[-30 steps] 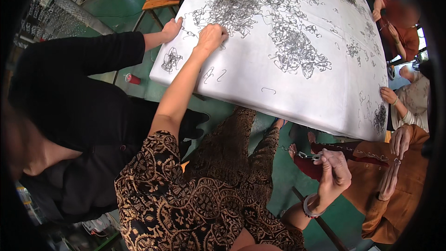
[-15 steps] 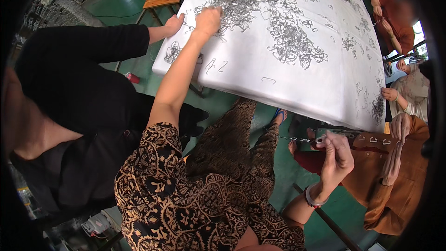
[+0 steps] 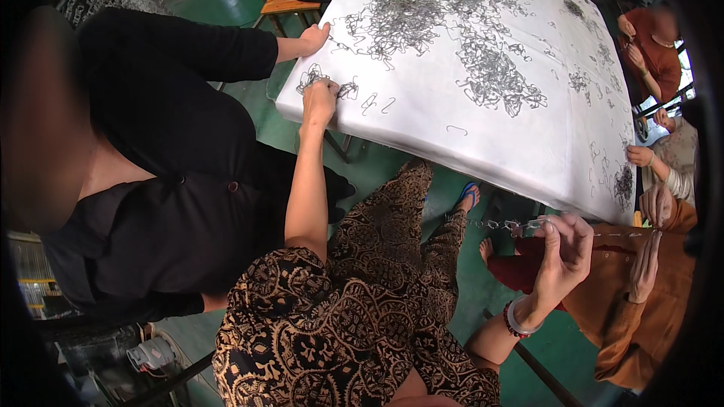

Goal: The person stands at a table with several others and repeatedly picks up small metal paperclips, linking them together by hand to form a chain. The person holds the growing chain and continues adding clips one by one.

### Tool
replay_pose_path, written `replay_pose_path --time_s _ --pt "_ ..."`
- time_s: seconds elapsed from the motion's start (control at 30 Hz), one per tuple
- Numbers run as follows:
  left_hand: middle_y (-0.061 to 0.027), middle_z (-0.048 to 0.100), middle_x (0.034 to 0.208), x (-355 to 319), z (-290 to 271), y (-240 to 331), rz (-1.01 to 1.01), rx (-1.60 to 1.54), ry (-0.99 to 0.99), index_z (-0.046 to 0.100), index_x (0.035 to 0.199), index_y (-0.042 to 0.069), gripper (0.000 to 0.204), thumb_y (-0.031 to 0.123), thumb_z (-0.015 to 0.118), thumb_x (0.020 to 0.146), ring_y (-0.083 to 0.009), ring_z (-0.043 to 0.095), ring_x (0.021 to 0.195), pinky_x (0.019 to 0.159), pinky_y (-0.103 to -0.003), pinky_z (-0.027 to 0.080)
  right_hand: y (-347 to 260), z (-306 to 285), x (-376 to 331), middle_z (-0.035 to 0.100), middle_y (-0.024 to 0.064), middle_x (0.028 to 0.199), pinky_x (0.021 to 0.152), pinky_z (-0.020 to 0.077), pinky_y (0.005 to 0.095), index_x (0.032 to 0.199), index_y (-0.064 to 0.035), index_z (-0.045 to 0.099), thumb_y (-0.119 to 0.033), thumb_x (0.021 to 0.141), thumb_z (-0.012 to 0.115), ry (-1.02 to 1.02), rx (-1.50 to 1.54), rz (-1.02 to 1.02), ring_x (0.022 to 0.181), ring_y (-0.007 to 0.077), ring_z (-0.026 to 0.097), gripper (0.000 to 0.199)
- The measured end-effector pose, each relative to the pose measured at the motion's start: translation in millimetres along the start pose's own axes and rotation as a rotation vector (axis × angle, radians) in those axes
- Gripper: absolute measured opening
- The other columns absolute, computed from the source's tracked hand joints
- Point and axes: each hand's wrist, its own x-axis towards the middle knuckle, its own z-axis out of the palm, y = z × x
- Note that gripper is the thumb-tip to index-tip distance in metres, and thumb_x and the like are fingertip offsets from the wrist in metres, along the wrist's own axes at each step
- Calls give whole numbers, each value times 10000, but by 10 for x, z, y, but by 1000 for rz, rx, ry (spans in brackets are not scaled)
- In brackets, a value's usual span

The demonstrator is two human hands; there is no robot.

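My left hand (image 3: 320, 102) reaches to the table's near left corner, fingers curled down at a small pile of bent metal wire hooks (image 3: 311, 75). Whatever its fingertips hold is hidden. Off the table's near edge, my right hand (image 3: 562, 252) is raised, thumb and fingers pinching one end of a chain of linked wire hooks (image 3: 494, 224). The chain stretches left from the fingers in the air. A few single hooks (image 3: 457, 129) lie scattered on the white tabletop (image 3: 407, 117) near me.
Large heaps of hooks (image 3: 490, 79) spread over the table's middle and far part. At my left a person in black rests a hand (image 3: 313, 39) on the table edge. Close on my right are a co-worker's hands (image 3: 648, 256). Others sit around the far sides.
My left hand has drawn back from the large heap to the small pile at the near corner. My right hand still pinches the chain. The view has shifted slightly.
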Motion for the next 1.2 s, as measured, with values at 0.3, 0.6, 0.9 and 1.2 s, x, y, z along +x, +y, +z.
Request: replay_pose_path --time_s 0.3,0.6,0.9,1.2 --pt "-136 690 870 345 223 274 419 161 30 744 914 98 131 175 685 827 -340 642 861 792 -421 500 -33 28 -28 633 160 830 732 548 315 831 72 590 126 819 641 -57 -48 -52 765 197 622 75" --pt "-72 675 989 1237 789 310 949 484 -272 730 874 145 108 149 653 799 -271 608 1009 852 -406 520 -103 117 142 638 142 813 651 553 290 854 67 590 135 822 618 -33 -78 -19 722 179 614 80" --pt "-106 688 902 636 836 1174 783 -128 -248 667 1033 52 152 105 579 922 -215 669 777 725 -312 537 -4 43 201 698 96 870 572 459 167 943 46 660 47 857 669 131 -81 82 713 93 633 87" --pt "-95 685 954 -1534 404 2642 713 -1059 -908 679 972 23 123 65 665 857 -182 671 835 748 -294 541 203 -39 377 711 82 935 686 541 236 1035 29 699 17 858 676 154 -33 64 803 126 671 179"
